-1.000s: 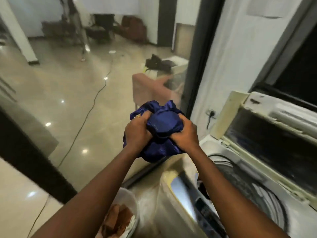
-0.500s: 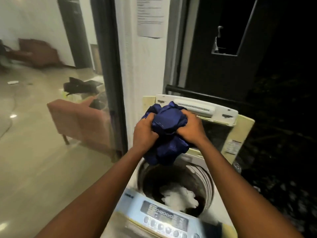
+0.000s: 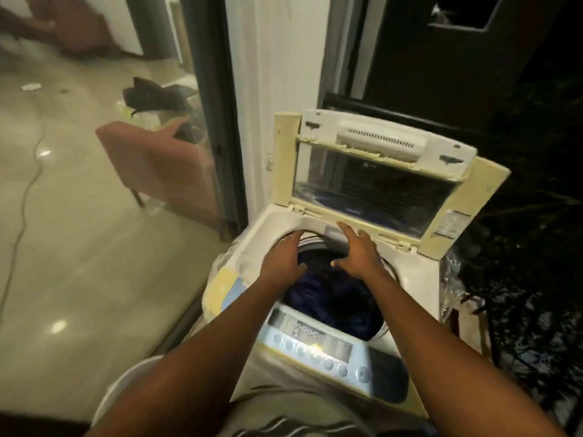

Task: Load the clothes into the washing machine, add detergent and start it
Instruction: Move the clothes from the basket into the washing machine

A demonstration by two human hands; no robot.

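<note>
A white top-loading washing machine (image 3: 268, 228) stands in front of me with its lid (image 3: 388, 171) raised upright at the back. A dark blue cloth (image 3: 331, 298) lies inside the drum. My left hand (image 3: 284, 260) and my right hand (image 3: 359, 250) hover over the drum opening, fingers spread, holding nothing. The control panel (image 3: 315, 342) with round buttons faces me at the machine's front edge.
A white bucket rim (image 3: 126, 383) shows at lower left beside the machine. A glass door with a dark frame (image 3: 220, 121) stands left of it, with a pink chair (image 3: 164, 165) behind. Plastic wrapping (image 3: 454, 279) hangs on the machine's right side.
Both hands held the bundled blue cloth above the drum; now the cloth lies inside the drum and both hands are off it with fingers apart. My view has tilted down over the machine.
</note>
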